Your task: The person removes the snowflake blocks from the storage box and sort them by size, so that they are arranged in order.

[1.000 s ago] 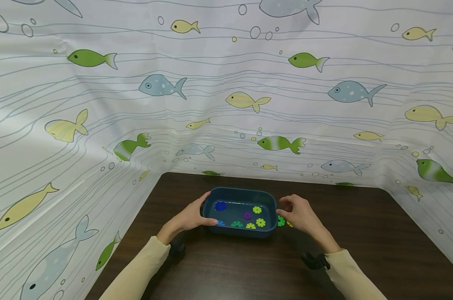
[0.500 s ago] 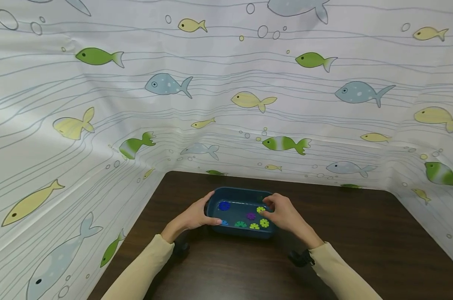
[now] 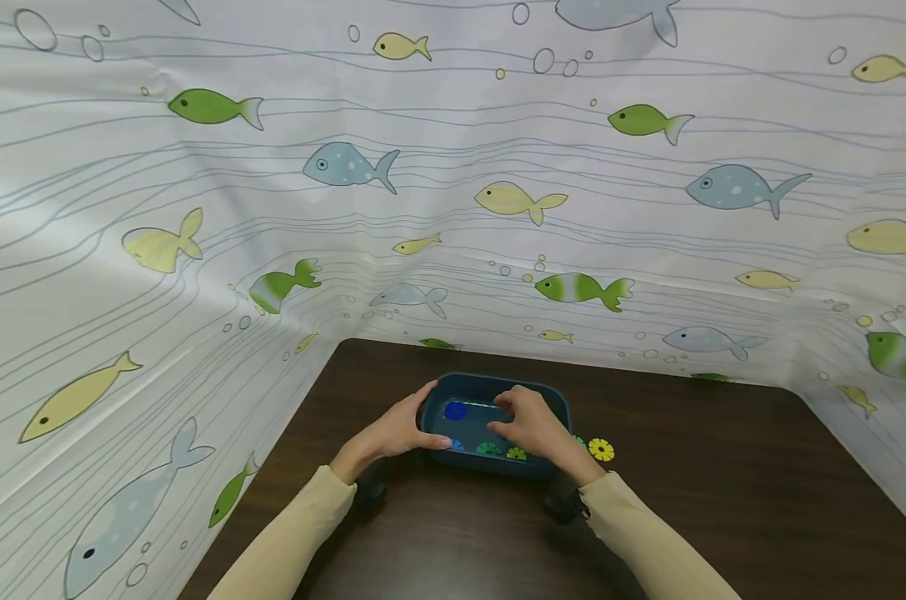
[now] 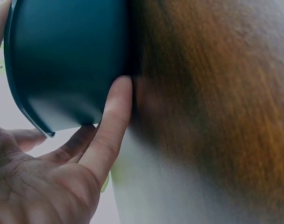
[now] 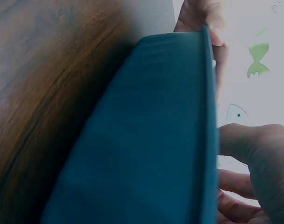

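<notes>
On counter (image 3: 460, 533), L hand (image 3: 397, 429) grips end of tub (image 3: 490, 465); R hand (image 3: 533, 425) over it, thumb & fingers apart, nothing seen held. Discs (image 3: 456, 410) prob. light, stiff; pinch rims.

A white sheet (image 3: 453, 108) printed with fish surrounds the back of a dark wooden table (image 3: 760, 475)

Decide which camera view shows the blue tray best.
The head view, looking down into the blue tray, with a dark blue disc inside. The left wrist view shows an outer wall; the right wrist view, a long outer side; both hide the inside.
</notes>
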The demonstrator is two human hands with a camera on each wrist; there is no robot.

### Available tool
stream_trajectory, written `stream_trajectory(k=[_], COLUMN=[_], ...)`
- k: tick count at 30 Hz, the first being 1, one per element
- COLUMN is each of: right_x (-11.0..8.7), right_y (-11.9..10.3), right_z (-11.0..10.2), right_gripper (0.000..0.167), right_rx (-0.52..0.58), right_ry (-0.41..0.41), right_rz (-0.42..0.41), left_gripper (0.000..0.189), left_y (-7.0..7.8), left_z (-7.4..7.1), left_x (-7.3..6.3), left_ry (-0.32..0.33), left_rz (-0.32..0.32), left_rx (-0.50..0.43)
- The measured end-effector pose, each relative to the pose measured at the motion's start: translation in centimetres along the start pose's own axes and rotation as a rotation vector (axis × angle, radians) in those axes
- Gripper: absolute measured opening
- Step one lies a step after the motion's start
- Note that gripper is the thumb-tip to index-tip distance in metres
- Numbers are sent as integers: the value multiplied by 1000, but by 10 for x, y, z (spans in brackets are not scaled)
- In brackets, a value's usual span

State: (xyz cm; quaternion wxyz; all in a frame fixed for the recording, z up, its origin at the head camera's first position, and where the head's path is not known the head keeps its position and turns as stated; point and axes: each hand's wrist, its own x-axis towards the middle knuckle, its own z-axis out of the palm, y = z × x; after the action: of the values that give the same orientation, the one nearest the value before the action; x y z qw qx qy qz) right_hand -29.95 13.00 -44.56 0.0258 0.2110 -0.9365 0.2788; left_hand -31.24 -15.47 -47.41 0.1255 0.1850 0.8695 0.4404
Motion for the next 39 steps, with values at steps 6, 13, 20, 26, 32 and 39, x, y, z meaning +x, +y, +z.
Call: stream_trajectory(k=[6,13,20,26,32,39], right_x=[13,25,39,51,60,75], right_y=[-7,-12,-14,-18,-19,-4], right_z=[15,29,40,45,51,71], right_gripper=[41,42,42,40,36,48], right_rx=[14,2,-31,-32,-52,-89], right_ry=[-10,-30,-70,-114,-143,-136], right_rz=[3,8,9,32,66,82], left_gripper=[122,119,116,119,120,118], left_y=[-2,-4,-1,0,1,-1], left_z=[0,0,1,0,0,0], left_x=[-1,1,0,-2,-2,-1], left_ry=[-6,-20,-20,-23,-21,-18], left_rz=[2,12,6,7,11,22], left_rx=[-25,-34,-28,-33,-37,-30])
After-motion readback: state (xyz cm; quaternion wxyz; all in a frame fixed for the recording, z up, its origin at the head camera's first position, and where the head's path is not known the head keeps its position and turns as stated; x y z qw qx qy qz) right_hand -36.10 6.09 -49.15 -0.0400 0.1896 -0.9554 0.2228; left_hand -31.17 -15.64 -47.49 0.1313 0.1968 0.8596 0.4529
